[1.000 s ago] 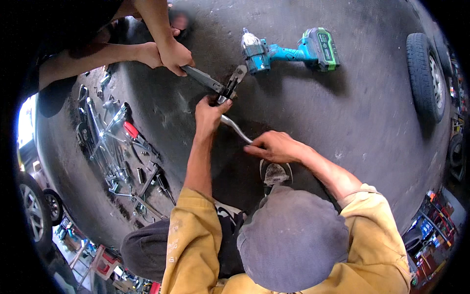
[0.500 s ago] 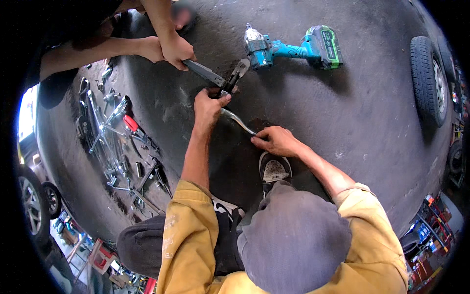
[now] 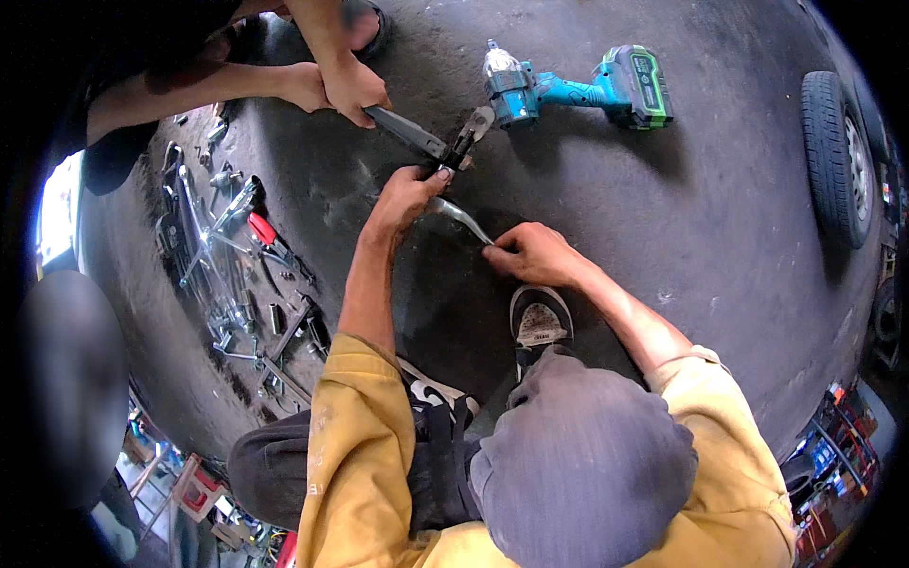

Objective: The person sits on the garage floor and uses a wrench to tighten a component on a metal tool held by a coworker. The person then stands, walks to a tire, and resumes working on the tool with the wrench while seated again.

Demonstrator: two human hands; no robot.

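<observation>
"Silver metal: where's that bar [image 3: 462, 221]?"

"I have it between the hands: left hand [image 3: 407, 199] closed round its upper end beside the dark bracket [image 3: 462, 149], right hand [image 3: 532, 256] pinching its lower tip."

"How far along?"

"Partway, I'd judge. Bar and bracket look brought together, though the left hand hides the join; what's left, I can't tell."

"Its look?"

"Shiny, gently bent. Farther out, a co-worker's hands [image 3: 354, 92] grip the grey lever [image 3: 409, 133]; an impact wrench [image 3: 571, 90] lies near."

Barely legible small lettering on left yellow sleeve [image 3: 358, 435], green-edged battery [image 3: 646, 87], right shoe [image 3: 542, 320]
</observation>
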